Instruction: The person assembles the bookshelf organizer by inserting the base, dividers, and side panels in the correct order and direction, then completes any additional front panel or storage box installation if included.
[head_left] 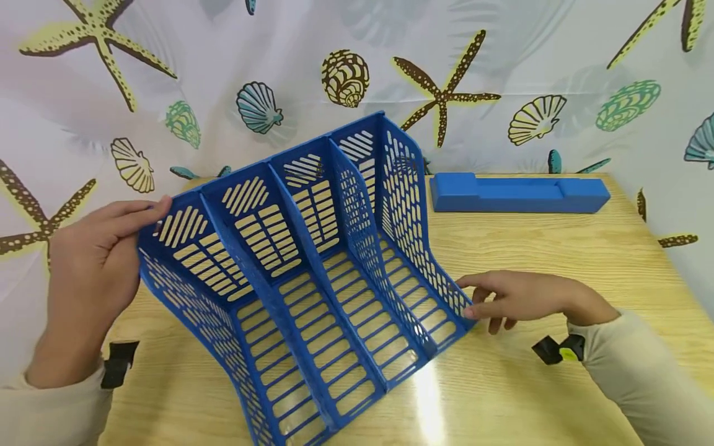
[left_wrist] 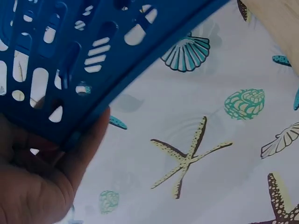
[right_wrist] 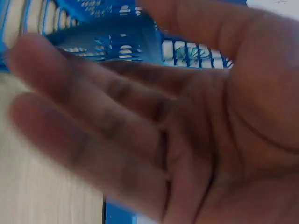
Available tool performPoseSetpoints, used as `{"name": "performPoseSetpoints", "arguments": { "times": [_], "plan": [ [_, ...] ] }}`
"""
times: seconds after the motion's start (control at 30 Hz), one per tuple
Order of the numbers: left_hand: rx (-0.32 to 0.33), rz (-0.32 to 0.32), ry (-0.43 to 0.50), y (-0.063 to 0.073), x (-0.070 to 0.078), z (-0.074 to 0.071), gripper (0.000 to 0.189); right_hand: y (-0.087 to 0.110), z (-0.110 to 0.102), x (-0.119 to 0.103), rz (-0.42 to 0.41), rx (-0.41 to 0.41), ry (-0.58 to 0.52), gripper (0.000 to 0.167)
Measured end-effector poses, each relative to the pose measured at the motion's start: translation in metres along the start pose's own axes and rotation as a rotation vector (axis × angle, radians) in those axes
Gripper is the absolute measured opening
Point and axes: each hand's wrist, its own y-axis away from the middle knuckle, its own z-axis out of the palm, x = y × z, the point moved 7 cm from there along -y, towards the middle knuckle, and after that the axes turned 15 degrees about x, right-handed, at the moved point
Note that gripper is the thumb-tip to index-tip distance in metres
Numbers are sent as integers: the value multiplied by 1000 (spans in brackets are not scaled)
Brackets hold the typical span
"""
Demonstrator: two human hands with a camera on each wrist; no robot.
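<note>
A blue plastic file rack [head_left: 273, 316] with slatted walls and several upright dividers stands tilted in the head view, its slots bare. At its upper left corner, my left hand [head_left: 95, 260] grips the rim; the left wrist view shows the thumb and fingers around that corner of the rack [left_wrist: 140, 56]. My right hand [head_left: 519, 297] is at the rack's lower right corner, thumb and index fingertips at the edge. In the right wrist view, the fingers of my right hand [right_wrist: 187, 126] are spread and loosely extended, with the rack [right_wrist: 135, 32] behind them. Contact there cannot be confirmed.
A long blue plastic piece [head_left: 515, 197] with raised ends lies at the back right of the wooden table [head_left: 530, 248]. Behind the table hangs a white cloth [head_left: 390, 31] printed with starfish and shells, which also runs along the sides.
</note>
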Motion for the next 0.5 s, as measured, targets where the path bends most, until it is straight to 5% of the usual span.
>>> {"name": "performPoseSetpoints", "arguments": {
  "times": [0.17, 0.27, 0.4, 0.5],
  "plan": [
    [63, -25, 52, 11, 5, -11, 40, -27, -26, -2, -77, 118, 97, 49],
    [20, 48, 124, 9, 5, -15, 35, -44, -40, -7, -150, 193, 209, 43],
    [-271, 204, 246, 2, 12, -2, 39, -68, -53, -13, -214, 318, 338, 41],
    [-508, 210, 353, 9, 18, 8, 54, -87, -58, -17, -214, 395, 372, 41]
  ]
}}
